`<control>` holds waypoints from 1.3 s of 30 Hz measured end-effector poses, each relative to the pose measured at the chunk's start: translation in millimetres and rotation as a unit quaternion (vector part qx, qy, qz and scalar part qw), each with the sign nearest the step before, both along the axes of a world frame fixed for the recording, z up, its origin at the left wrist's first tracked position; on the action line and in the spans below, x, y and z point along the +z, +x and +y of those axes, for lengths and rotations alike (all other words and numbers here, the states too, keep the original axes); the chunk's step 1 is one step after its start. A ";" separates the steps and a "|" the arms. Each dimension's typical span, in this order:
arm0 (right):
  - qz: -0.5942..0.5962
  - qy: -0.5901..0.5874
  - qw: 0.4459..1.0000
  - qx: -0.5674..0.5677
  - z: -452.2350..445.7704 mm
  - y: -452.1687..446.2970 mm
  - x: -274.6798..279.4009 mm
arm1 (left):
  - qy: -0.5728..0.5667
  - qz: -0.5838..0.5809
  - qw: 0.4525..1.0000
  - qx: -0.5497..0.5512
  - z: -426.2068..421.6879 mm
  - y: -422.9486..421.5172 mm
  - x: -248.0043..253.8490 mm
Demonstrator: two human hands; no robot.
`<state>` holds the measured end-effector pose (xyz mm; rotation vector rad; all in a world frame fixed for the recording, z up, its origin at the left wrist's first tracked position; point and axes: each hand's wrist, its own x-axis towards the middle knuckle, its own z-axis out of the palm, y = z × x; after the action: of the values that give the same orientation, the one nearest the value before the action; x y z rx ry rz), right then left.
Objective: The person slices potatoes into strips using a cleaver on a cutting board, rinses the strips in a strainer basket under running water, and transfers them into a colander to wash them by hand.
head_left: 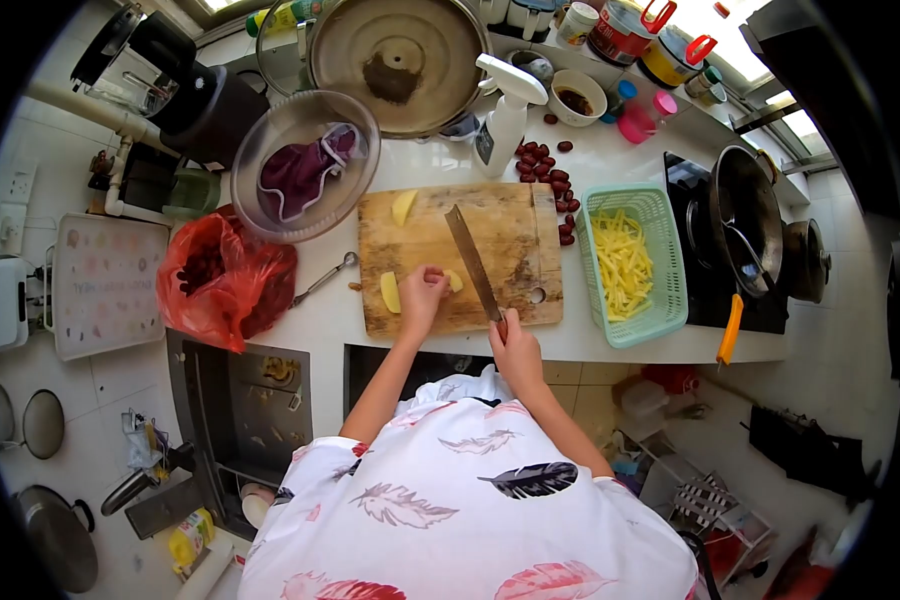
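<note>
A wooden cutting board point(410, 240) lies on the white counter. My right hand point(515, 348) is closed round the handle of a knife point(470, 258), whose broad blade points up and to the left over the board. Curled on the board left of the blade, my left hand point(427, 293) has its fingertips on a small yellow piece point(454, 281). One yellow piece point(390, 292) rests just left of that hand, another point(403, 207) near the board's top edge. Right of the board, a green basket point(675, 262) holds yellow strips point(620, 265).
Behind the board stand a spray bottle point(500, 130) and scattered red dates point(540, 165). A clear bowl point(255, 150) with purple cloth, a red plastic bag point(260, 285) and a metal tool point(320, 280) are on the left. The stove with a wok point(745, 215) is at the right.
</note>
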<state>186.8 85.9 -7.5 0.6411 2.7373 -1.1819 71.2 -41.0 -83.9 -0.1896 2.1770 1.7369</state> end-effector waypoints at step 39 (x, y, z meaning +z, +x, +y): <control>0.016 0.112 0.990 0.082 2.5 18.4 0.2 | -0.073 0.114 0.989 -0.065 2.8 9.0 -3.3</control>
<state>205.2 88.5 -7.3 0.4095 2.9085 -0.8670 80.3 -38.2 -87.2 0.1192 2.4195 1.5963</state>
